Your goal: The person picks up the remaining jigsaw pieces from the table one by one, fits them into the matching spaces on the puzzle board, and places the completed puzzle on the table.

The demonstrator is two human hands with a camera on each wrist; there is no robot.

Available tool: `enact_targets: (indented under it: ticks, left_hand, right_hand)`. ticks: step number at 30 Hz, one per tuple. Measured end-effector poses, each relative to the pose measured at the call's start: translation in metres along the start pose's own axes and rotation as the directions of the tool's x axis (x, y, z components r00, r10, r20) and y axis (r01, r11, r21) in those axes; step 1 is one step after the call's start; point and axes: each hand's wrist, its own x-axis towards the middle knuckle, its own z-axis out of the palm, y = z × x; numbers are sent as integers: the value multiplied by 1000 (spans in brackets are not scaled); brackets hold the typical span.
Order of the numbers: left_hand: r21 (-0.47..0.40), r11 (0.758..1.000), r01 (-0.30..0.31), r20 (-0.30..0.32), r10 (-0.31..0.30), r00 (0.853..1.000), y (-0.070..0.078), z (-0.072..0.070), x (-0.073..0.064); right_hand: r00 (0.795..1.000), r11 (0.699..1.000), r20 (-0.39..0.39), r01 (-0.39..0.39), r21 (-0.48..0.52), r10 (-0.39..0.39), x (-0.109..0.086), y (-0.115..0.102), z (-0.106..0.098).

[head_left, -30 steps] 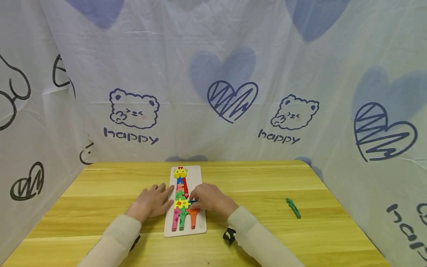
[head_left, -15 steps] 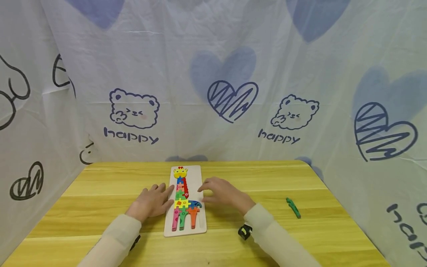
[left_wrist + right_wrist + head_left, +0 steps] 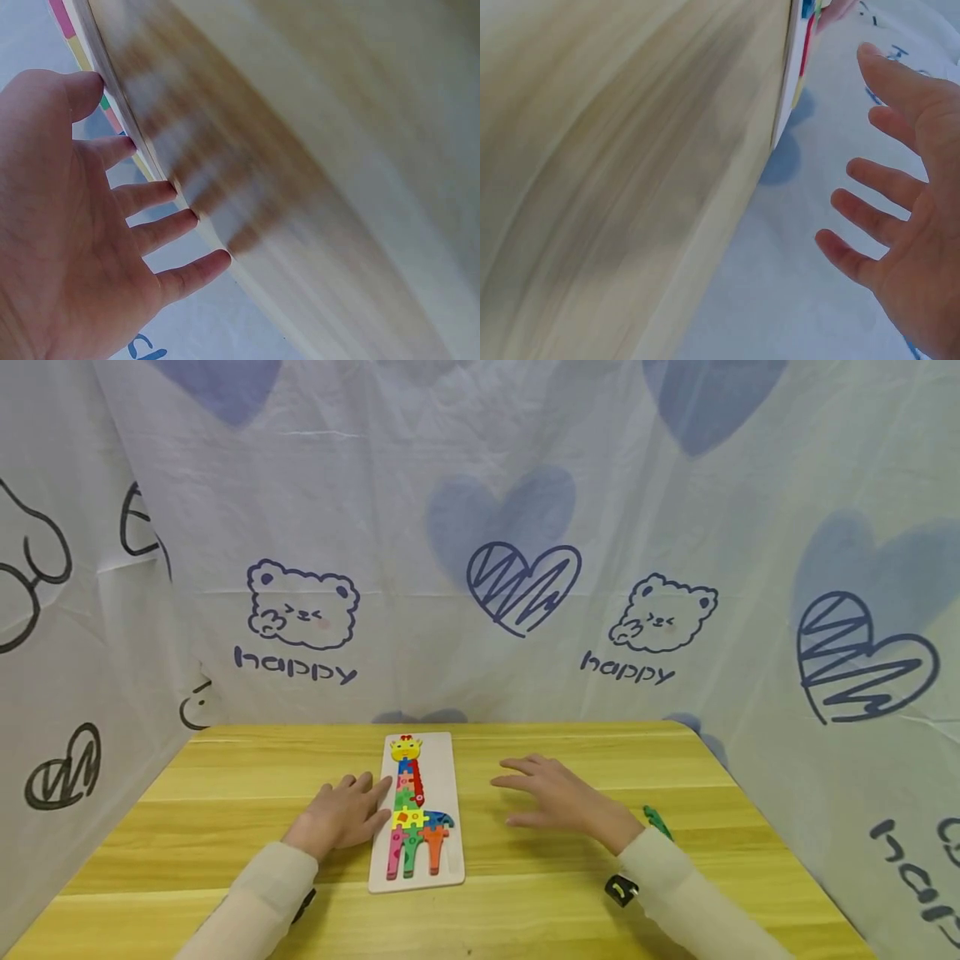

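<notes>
A giraffe puzzle board (image 3: pixel 439 768) lies on the table, its white base carrying a yellow head, a red mane, colourful body pieces and several legs. At the lower right of the board a pale leg-shaped slot shows beside the orange leg (image 3: pixel 434 852). My left hand (image 3: pixel 341 814) rests at the board's left edge, fingers spread, thumb and index finger at the rim. To the right of the board, my right hand (image 3: pixel 558 797) hovers over the table with fingers apart and nothing in them. Beyond its wrist lies a green puzzle piece (image 3: pixel 654 817), partly hidden by the right sleeve.
The wooden table (image 3: pixel 262 760) has light yellow grain. Behind it and at both sides hangs a white curtain (image 3: pixel 420 610) printed with hearts and bears. A black wrist strap device (image 3: pixel 622 889) sits under the right cuff.
My right hand has let go of the blue piece at the giraffe's rear and moved right, off the board towards the green piece. The left hand has stayed at the board's edge.
</notes>
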Motion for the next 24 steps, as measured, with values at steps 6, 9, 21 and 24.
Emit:
enact_targets:
  ticks: [6, 9, 21, 24]
  left_hand:
    - [-12, 1000, 9, 11, -9, 1000, -1, 1, 0]
    - [-17, 1000, 7, 14, -6, 1000, -2, 2, 0]
    - [-16, 1000, 5, 7, -5, 1000, -1, 0, -1]
    - [-14, 1000, 5, 6, -5, 1000, -1, 0, -2]
  right_hand:
    - [1000, 1000, 26, -9, -4, 9, -32, 22, -9]
    - [999, 1000, 38, -25, 5, 24, -47, 33, -13]
    - [988, 992, 91, -127, 15, 125, -108, 68, -24]
    - [981, 986, 121, -159, 41, 153, -119, 75, -28]
